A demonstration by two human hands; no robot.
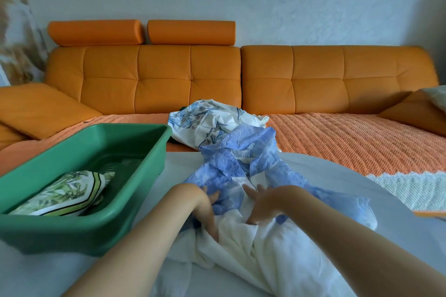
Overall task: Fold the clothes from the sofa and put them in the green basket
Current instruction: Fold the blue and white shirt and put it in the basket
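Observation:
A crumpled blue and white garment (239, 159) lies on the white table in front of me, its pale part bunched near my arms. My left hand (205, 207) grips the blue cloth at its left side, fingers tucked into the folds. My right hand (261, 202) rests on the cloth with fingers spread and the thumb pressing into the white fabric. The green basket (135, 200) stands at the left and holds a folded green leaf-print cloth (65, 194). A white garment with blue print (205, 120) lies on the orange sofa (337, 79) behind.
The white table (325, 171) runs from the sofa's seat edge towards me. An orange quilted cover (350, 137) with a white fringe lies on the seat at right. Orange cushions (41, 106) sit at both ends of the sofa.

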